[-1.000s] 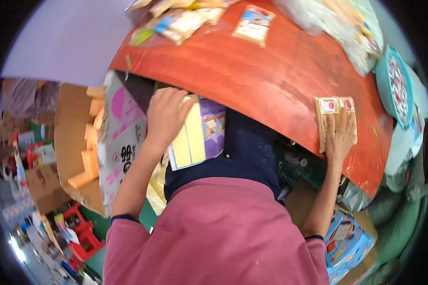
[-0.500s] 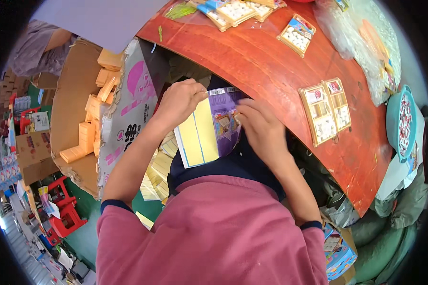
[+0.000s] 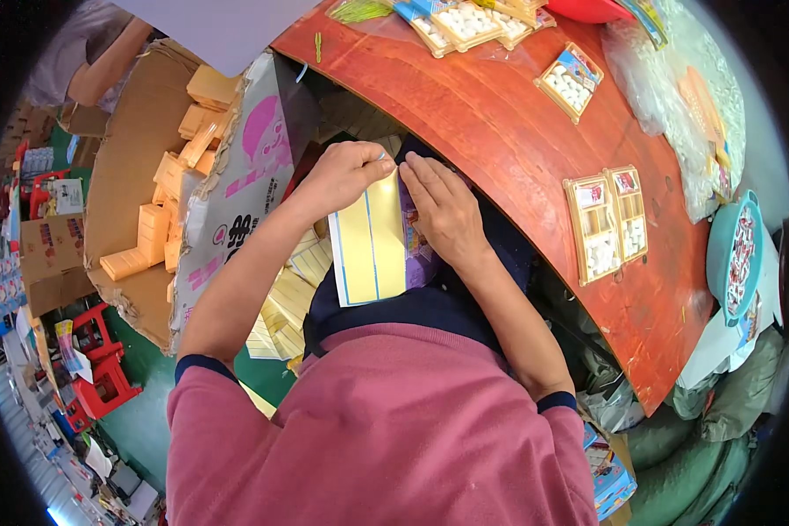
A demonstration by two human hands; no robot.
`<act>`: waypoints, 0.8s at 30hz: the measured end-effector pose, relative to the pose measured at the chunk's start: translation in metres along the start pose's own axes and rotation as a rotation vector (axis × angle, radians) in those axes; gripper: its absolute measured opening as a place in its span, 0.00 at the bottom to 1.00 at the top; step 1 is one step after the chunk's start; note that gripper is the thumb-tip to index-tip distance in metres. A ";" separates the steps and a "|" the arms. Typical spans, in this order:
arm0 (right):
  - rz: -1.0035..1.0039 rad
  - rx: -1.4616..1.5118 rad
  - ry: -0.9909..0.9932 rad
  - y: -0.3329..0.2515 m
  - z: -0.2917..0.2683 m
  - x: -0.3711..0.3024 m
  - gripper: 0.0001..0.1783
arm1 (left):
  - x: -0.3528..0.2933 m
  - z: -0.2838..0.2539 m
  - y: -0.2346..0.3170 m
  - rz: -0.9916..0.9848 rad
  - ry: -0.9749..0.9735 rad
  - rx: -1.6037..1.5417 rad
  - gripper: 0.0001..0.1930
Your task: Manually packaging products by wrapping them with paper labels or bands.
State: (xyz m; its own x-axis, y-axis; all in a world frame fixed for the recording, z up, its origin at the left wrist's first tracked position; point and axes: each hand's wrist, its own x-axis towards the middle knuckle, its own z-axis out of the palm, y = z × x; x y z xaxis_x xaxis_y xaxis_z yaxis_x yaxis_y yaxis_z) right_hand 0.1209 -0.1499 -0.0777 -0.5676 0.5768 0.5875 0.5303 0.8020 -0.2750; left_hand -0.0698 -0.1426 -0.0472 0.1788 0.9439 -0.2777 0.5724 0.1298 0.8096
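Above my lap is a sheet with a yellow, blue-lined panel [image 3: 373, 250] and a white left edge. Beside that panel shows a purple printed part [image 3: 419, 254], mostly covered by my right hand. My left hand [image 3: 351, 180] pinches the sheet at its upper edge, thumb and fingers closed. On the purple part lies my right hand [image 3: 447, 210], its fingers stretched out side by side and their tips close to the left hand's. Its thumb is largely hidden. More yellow lined sheets [image 3: 285, 307] lie in a loose heap below, left of my lap.
A red-brown wooden table [image 3: 517, 149] curves ahead and right, carrying trays [image 3: 605, 223] of white pieces and clear plastic bags [image 3: 649, 88]. A teal basin [image 3: 735, 254] stands far right. At left is a cardboard box [image 3: 118, 175] of orange blocks. Red stools [image 3: 105, 386] stand behind it.
My right hand has moved left and up, across the purple part, toward my left hand. Less purple shows now. The left hand keeps its pinch. The whole view has shifted slightly.
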 end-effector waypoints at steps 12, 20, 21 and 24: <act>0.137 0.656 -0.100 -0.044 -0.187 -0.049 0.14 | -0.004 0.024 -0.016 0.482 0.362 0.597 0.05; 0.860 0.830 0.567 0.006 -0.245 -0.096 0.20 | 0.001 0.077 0.093 1.018 0.367 0.482 0.17; 0.834 0.938 0.684 0.011 -0.246 -0.097 0.20 | 0.008 0.094 0.112 1.063 0.315 0.455 0.19; 0.775 1.034 0.701 0.024 -0.261 -0.100 0.21 | 0.025 0.149 0.157 1.108 0.172 0.445 0.24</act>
State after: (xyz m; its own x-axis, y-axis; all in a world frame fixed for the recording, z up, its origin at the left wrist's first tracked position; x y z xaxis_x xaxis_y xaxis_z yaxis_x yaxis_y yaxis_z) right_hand 0.3548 -0.2293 0.0557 0.2172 0.9552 0.2009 -0.2947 0.2604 -0.9194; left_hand 0.1442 -0.1442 -0.0042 0.6582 0.5088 0.5549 0.4073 -0.8605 0.3058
